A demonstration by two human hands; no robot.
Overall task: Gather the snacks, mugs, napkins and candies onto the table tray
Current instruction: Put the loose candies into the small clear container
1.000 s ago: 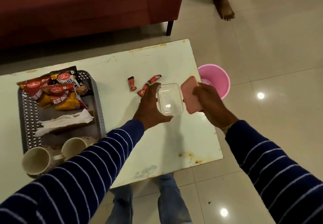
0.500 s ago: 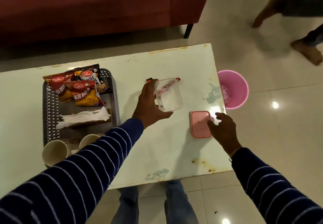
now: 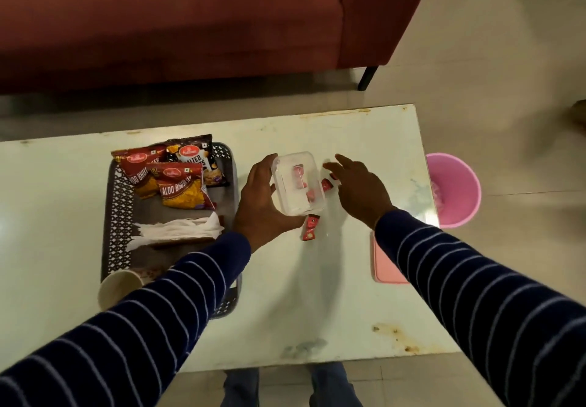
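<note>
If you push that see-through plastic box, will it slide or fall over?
The clear plastic box would probably slide, not tip: it looks low and wide on the smooth white table. It is likely light, being thin-walled. The left hand grips its side, so it may not move.

- There is just one camera. It sits on the person's head.
- It looks forward and steeply down, from above the near long side of the table [image 3: 317, 295].
- It is close: both striped sleeves come in from the bottom corners and look big.
- The picture is wide. The table fills the middle, the sofa [image 3: 190, 26] runs across the top, and the person's legs [image 3: 285, 387] show at the bottom.
- No other view shares the scene.
</note>
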